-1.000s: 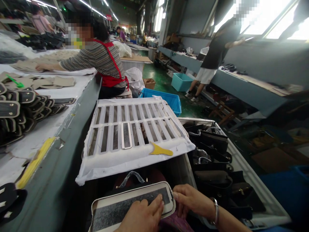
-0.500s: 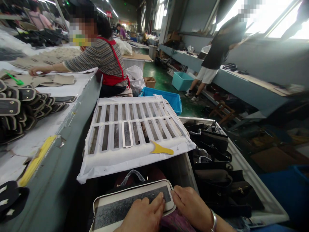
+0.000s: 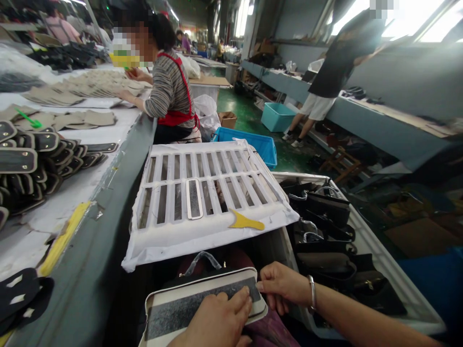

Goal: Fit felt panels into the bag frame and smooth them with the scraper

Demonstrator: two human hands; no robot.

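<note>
The bag (image 3: 181, 308) lies on the person's lap, before the white rack's (image 3: 170, 238) near edge. The left hand (image 3: 220, 311) rests on it, fingers extended, not closed; the right hand's (image 3: 278, 285) fingers curl at its right end (whether gripping, one cannot tell). A yellow scraper (image 3: 246, 221) lies along the rack's near edge.

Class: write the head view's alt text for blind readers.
A person's left hand rests on a cream-edged grey panel, the right hand at its edge. Beyond is a slatted white frame; to the right, a crate of dark bags.
</note>
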